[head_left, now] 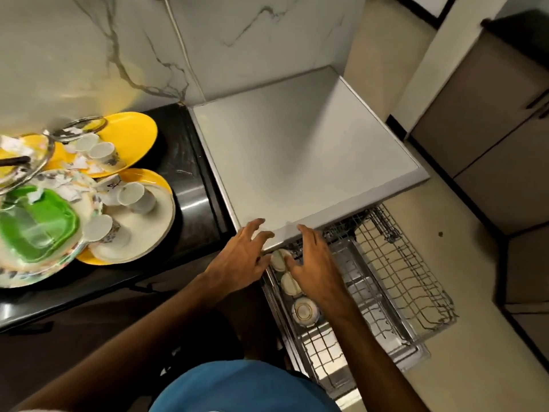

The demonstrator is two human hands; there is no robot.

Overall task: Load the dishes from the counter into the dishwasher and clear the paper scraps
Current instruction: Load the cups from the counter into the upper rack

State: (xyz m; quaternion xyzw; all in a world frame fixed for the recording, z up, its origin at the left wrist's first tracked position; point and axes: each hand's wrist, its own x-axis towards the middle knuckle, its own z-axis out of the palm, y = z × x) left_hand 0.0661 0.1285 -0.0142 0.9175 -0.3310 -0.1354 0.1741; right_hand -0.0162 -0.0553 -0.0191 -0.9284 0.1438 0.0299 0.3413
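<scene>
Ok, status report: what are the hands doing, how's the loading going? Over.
Left hand and right hand open, flanking a cup in the rack. Two more cups racked; plates, paper scraps wait on counter. Nothing in the way.

Three cups [289, 283] sit in the pulled-out dishwasher rack [401, 278]; plates [133, 135], teacups [135, 197] and paper scraps [69, 192] crowd the counter [193, 185].

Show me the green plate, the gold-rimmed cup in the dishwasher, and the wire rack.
green plate [44, 221]: head view, its flat centre.
gold-rimmed cup [305, 311]: head view, middle of the gold ring.
wire rack [416, 278]: head view, bare grid on its right side.
</scene>
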